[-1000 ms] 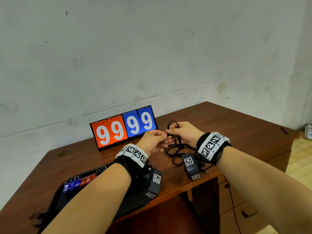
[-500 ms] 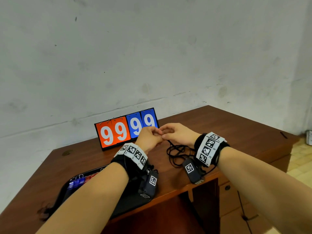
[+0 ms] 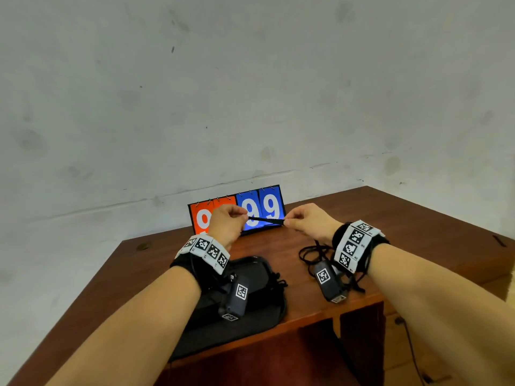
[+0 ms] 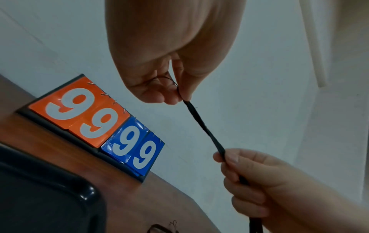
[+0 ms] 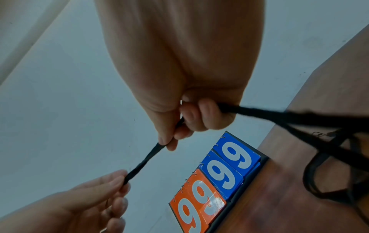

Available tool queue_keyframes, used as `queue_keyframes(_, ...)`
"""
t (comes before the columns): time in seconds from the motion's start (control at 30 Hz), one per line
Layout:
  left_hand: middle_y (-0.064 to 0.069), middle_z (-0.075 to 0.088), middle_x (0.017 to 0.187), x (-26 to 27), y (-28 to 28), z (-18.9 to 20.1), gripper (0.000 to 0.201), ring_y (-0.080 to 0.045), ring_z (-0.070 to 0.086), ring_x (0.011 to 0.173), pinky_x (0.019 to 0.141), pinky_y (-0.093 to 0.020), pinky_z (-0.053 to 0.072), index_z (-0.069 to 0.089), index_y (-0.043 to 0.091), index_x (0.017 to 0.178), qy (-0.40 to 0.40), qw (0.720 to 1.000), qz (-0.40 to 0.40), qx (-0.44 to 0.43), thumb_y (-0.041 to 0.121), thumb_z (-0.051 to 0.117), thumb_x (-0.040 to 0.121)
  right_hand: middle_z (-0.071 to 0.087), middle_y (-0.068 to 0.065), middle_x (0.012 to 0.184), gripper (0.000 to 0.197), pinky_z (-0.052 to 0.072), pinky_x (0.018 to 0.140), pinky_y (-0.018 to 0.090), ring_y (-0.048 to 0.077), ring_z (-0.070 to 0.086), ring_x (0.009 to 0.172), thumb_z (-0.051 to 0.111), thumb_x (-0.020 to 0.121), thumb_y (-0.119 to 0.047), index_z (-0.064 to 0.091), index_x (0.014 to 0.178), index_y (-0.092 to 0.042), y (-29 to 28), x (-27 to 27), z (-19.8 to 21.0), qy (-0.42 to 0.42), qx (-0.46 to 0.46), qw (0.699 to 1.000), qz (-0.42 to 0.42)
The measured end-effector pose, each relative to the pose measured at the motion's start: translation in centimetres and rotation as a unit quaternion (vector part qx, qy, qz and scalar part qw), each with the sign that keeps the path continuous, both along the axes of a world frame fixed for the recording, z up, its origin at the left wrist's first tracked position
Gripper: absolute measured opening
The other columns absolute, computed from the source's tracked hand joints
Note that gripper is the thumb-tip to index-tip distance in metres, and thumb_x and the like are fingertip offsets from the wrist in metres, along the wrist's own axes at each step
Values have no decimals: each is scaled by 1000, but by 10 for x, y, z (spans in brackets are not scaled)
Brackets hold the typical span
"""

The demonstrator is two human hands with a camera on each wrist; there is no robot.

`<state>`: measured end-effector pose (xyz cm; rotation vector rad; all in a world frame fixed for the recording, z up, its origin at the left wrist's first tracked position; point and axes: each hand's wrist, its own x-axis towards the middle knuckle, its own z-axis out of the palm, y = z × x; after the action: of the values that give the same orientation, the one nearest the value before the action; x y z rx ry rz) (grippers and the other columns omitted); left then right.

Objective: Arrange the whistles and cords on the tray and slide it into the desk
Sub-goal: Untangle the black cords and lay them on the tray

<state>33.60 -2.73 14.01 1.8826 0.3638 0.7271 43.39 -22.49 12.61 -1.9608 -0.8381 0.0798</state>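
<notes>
A black cord (image 3: 266, 220) is stretched taut in the air between my two hands, in front of the scoreboard. My left hand (image 3: 231, 221) pinches one end (image 4: 184, 100) between thumb and fingertips. My right hand (image 3: 306, 222) grips the cord (image 5: 143, 162) in curled fingers, and the rest trails down to a loose tangle of cords (image 3: 313, 253) on the desk under my right wrist. The black tray (image 3: 259, 266) lies on the desk beneath my left forearm. No whistle shows in any view.
An orange and blue flip scoreboard (image 3: 267, 207) reading 99 99 stands at the back of the wooden desk (image 3: 418, 227), against the grey wall. The desk's front edge runs just below the tray, with a drawer unit (image 3: 393, 330) at lower right.
My hands were together working at the cord. They have lifted and moved apart, pulling a length of it tight between them. The view has shifted, with the tray now under my left arm.
</notes>
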Motion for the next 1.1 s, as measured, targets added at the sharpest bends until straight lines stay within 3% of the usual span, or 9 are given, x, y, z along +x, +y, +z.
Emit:
queue_keyframes(0.1,-6,65,82,-14,15,5,12,-14,56,62,50,-22,45,67,11,90,-11,999,25,-42,1,61,91,61,-3,67,17,36,48,6,-5,47,43,67,90,-18,73,91,-2,3,-5,5,-17,-4,1000,-4)
queue_keyframes(0.27,-8,64,83,-40,53,6,18,-15,55,61,50,-25,44,65,15,84,-26,993,81,-78,0,59,92,70,5,75,13,43,67,17,5,58,64,69,88,-18,76,89,-7,8,-16,10,-36,-6,999,-16)
queue_keyframes(0.33,-11,66,88,-52,67,4,15,-15,56,61,51,-24,45,66,12,88,-30,991,101,-77,-1,59,91,71,3,73,12,43,69,16,5,60,65,70,88,-19,76,87,-8,12,-21,12,-41,-12,999,-13)
queue_keyframes(0.43,-6,64,81,-73,86,1,13,-14,56,61,51,-24,45,66,8,97,-31,989,124,-80,-1,58,92,69,-1,68,10,44,71,18,7,62,68,72,86,-20,75,81,-12,19,-28,14,-46,-17,999,-4)
queue_keyframes(0.57,-4,62,77,-100,114,-8,13,-13,54,58,47,-24,43,67,9,95,-24,985,157,-73,0,59,91,72,1,72,12,46,71,18,9,64,72,74,84,-19,73,72,-17,30,-38,14,-61,-35,998,7)
queue_keyframes(0.7,-5,62,75,-128,139,-26,16,-13,53,57,48,-24,41,67,12,86,8,981,183,-65,-1,59,90,76,3,80,8,51,76,20,12,69,79,76,82,-17,78,79,-9,40,-43,2,-75,-68,995,19)
queue_keyframes(0.87,-8,57,64,-157,166,-48,20,-16,48,51,37,-17,35,65,11,80,37,976,206,-67,-4,57,90,72,-8,80,8,44,71,13,0,64,76,75,82,-16,78,84,-9,49,-49,-14,-82,-115,990,24)
queue_keyframes(1.0,-9,56,61,-178,184,-60,16,-17,47,49,34,-14,32,67,8,84,55,969,232,-63,-4,58,90,74,-4,87,5,47,79,19,8,66,84,74,83,-15,78,85,-12,49,-49,-27,-81,-134,988,16)
queue_keyframes(1.1,-9,56,58,-189,188,-67,11,-18,48,49,39,-16,35,69,6,83,91,969,225,-47,-2,63,87,73,-6,86,4,49,84,24,9,66,85,74,83,-15,77,81,-16,46,-48,-38,-76,-150,986,8)
